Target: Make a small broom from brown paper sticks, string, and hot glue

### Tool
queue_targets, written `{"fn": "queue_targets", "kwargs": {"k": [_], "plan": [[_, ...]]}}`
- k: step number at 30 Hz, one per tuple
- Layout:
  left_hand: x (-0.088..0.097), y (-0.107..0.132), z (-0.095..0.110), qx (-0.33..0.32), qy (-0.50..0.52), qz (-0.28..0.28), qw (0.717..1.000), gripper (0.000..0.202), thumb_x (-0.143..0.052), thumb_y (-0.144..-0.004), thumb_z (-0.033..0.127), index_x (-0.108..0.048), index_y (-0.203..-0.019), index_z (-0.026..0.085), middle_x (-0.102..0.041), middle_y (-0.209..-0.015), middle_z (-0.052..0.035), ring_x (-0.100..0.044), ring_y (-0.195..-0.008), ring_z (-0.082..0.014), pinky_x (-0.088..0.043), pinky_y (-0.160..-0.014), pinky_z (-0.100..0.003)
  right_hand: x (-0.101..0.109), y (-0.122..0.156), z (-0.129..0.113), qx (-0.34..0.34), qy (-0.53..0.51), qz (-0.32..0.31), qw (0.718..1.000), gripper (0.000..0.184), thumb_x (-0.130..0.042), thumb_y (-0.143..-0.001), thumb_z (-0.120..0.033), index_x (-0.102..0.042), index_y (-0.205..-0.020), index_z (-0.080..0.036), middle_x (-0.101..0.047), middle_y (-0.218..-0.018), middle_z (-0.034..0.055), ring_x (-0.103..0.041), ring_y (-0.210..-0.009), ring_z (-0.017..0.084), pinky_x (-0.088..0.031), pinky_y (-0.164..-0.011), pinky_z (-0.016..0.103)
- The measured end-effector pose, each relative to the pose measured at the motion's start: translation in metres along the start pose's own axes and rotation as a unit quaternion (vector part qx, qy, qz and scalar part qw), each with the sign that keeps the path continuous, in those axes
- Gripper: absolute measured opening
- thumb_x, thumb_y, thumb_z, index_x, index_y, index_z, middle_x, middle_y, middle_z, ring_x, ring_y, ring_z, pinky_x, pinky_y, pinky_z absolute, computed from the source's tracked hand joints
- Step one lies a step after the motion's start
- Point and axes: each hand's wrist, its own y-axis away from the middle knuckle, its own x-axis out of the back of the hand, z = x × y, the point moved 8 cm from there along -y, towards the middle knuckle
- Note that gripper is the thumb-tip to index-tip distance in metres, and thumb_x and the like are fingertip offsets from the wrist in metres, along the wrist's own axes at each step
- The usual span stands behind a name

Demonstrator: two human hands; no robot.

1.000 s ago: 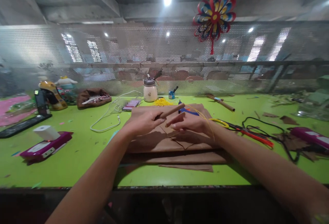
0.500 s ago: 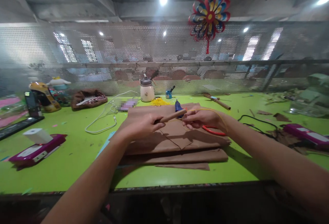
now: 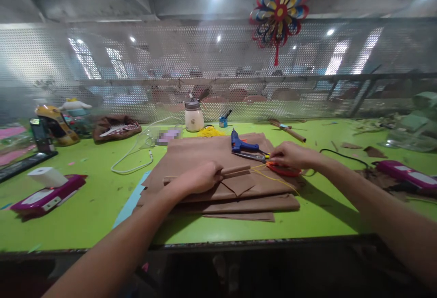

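My left hand (image 3: 205,177) is closed around a thin rolled brown paper tube (image 3: 236,170), held low over a stack of brown paper sheets (image 3: 198,152). From the tube's right end a yellow string (image 3: 275,178) trails across the paper. My right hand (image 3: 293,156) has its fingers closed at the red-handled scissors (image 3: 251,156), whose blades lie on the stack pointing left. The hand partly covers the handles. Just beyond the blades rests a blue glue gun (image 3: 243,144).
A bundle of yellow strings (image 3: 210,131), a lidded jar (image 3: 194,118) and a small blue bottle (image 3: 223,121) stand behind the stack. Purple power strips lie left (image 3: 51,195) and right (image 3: 406,177). A white cable (image 3: 126,159) curves on the green table (image 3: 99,216).
My right hand has left the tube's end and moved right to the scissors. My left hand has lowered the tube toward the paper. The glue gun and scissors blades are now uncovered.
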Motion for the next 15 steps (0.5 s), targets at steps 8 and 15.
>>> {"fn": "queue_targets", "kwargs": {"k": [8, 15], "plan": [[-0.001, -0.003, 0.000, 0.023, 0.004, -0.019, 1.000, 0.032, -0.040, -0.084, 0.039, -0.063, -0.090, 0.018, -0.067, -0.080, -0.0073, -0.056, -0.064, -0.0172, -0.033, -0.053, -0.025, -0.017, 0.048, -0.123, 0.293, 0.120, 0.098, 0.943, 0.017, -0.052, -0.084, -0.025, -0.065, -0.078, -0.017, -0.062, -0.085, 0.0083, -0.052, -0.084, 0.020, -0.040, -0.077, 0.033], [0.005, -0.005, 0.001, 0.028, -0.012, -0.041, 0.999, 0.034, -0.039, -0.084, 0.038, -0.063, -0.097, 0.018, -0.069, -0.085, -0.0079, -0.057, -0.068, -0.0180, -0.036, -0.056, -0.026, -0.035, 0.047, -0.144, 0.304, 0.119, 0.067, 0.943, 0.022, -0.048, -0.087, -0.025, -0.067, -0.080, -0.015, -0.061, -0.084, 0.0075, -0.054, -0.081, 0.018, -0.041, -0.074, 0.030]]}}
